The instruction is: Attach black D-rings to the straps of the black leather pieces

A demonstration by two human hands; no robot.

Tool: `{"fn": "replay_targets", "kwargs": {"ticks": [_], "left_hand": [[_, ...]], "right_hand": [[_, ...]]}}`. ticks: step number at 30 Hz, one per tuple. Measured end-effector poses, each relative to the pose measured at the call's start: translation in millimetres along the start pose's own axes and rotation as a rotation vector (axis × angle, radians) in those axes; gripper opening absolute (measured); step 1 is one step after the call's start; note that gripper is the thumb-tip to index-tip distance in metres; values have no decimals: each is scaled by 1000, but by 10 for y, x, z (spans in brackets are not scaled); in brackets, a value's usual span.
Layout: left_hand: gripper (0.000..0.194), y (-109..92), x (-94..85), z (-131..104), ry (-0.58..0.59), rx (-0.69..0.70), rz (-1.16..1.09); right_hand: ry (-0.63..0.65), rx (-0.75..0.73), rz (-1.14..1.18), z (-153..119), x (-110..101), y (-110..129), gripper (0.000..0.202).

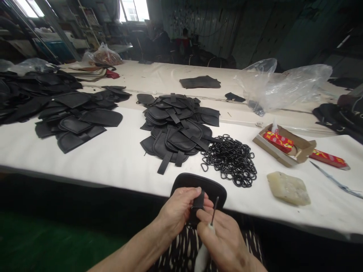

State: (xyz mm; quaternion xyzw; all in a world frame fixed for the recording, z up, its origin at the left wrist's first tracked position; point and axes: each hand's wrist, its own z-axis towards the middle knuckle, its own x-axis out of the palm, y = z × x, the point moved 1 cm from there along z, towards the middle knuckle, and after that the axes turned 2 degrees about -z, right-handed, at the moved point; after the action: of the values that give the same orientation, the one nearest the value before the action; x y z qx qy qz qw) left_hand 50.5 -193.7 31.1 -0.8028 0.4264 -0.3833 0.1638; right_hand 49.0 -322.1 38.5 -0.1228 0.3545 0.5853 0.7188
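Observation:
At the table's front edge, my left hand [181,206] pinches a short black strap [199,201] between thumb and fingers. The strap belongs to a black leather flap [181,182] with a rounded edge, which lies partly under both hands. A thin dark metal ring [197,207] shows across the strap. My right hand [222,234] grips a white-handled awl [202,258], its thin shaft pointing up and away from me. The fingertips of that hand also touch the strap just below the ring. My hands hide the lower end of the strap.
Black flaps with straps [178,132] are piled ahead, beside a heap of black D-rings [232,160]. To the right are a cardboard box [300,153], a yellowish block [288,188], scissors [337,183] and plastic bags [297,85]. More black pieces [76,121] lie left.

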Motion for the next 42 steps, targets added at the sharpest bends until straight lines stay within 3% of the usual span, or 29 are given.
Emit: {"fn": "replay_targets", "kwargs": {"ticks": [6,10,16,24,31,42], "left_hand": [[28,103,19,-6,42,168,94],[30,144,23,-2,50,291,172],[33,237,-29,26,60,338,190],[43,391,-111,17,-194,294,121],[33,296,46,-120,-32,354,350],[37,412,47,-86,-136,373,421]], "right_hand": [[-10,392,287,-115,-19,-56,17],[-88,612,272,-160,10,-75,11],[-71,825,236,-163,93,-99,4],[-90,934,259,-153,154,-79,11],[-56,1043,332,-207,160,-92,12],[-26,1173,388,-203,161,-74,16]]}}
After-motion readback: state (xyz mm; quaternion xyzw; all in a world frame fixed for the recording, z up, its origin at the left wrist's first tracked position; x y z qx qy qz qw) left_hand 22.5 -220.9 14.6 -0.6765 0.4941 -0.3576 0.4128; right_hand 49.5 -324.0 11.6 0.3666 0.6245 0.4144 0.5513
